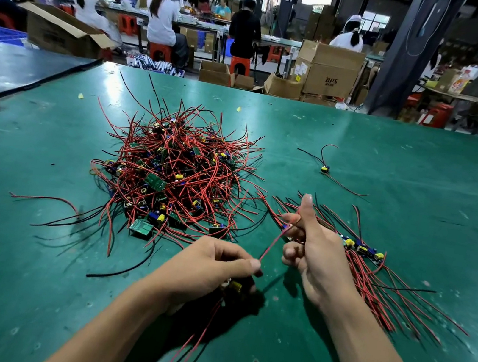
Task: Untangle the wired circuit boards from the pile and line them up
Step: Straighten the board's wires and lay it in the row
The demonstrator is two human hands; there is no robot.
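One circuit board (235, 286) is held clear of the pile (176, 171) in the left hand (212, 264), whose fingers are curled round it. Only a yellow part of the board is seen beneath them. A red wire (273, 244), apparently from this board, is drawn taut to the right hand (318, 256), where it is pinched at the forefinger with the thumb raised. The long axis of the stretched wire runs from near-left to far-right. Other wires (189, 348), red and black, trail from the left hand toward the person.

The row (361, 250) of boards already laid out lies just beyond and to the right of the right hand, and is partly hidden by it. Its boards are set side by side, and their wires run from far-left to near-right, across the line of the taut wire. The right hand is nearer to the row. The left hand is nearer to the pile, which lies ahead and to the left on the tabletop (422, 163). A single board (324, 169) lies apart, farther off.

For placement, it is judged that the held board must be carried rightward and turned until its wires lie parallel with those of the row.
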